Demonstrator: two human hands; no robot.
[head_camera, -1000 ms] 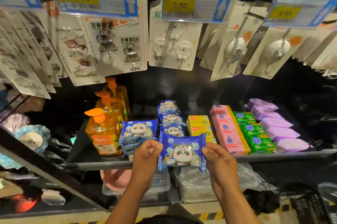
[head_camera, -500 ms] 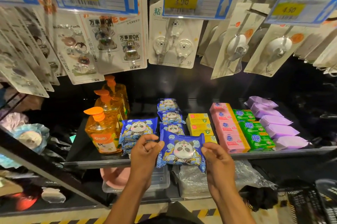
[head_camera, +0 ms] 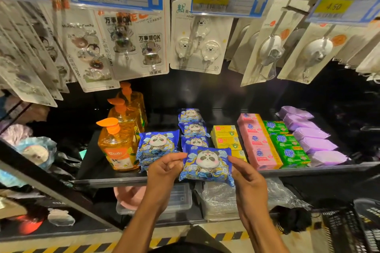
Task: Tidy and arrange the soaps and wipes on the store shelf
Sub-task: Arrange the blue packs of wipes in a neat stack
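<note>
The shelf (head_camera: 102, 180) is the main holder here, and the step in hand looks like fronting the panda wipes. Left to right it carries 3 orange pump soap bottles (head_camera: 117, 145) in a file, a low stack of panda wipes (head_camera: 157, 143), a column of panda packs (head_camera: 193, 129) running back, yellow soap boxes (head_camera: 225, 137), pink soap bars (head_camera: 259, 143), green soap bars (head_camera: 287, 145) and 5 purple packs (head_camera: 314, 137). Below the shelf sits a clear plastic box (head_camera: 181, 197) with a pink bowl (head_camera: 129, 195) beside or partly under it; its contents cannot be made out. 1 wipes pack (head_camera: 206, 163) is held at the shelf's front lip, face up, just ahead of the column and overlapping its nearest pack; whether it rests on the shelf is unclear. The left hand (head_camera: 164, 172) pinches its upper left corner, and the right hand (head_camera: 246, 178) pinches its right edge. The next move probably calls for setting it down square at the column's front, edges in line with the packs behind and clear of the yellow boxes.
</note>
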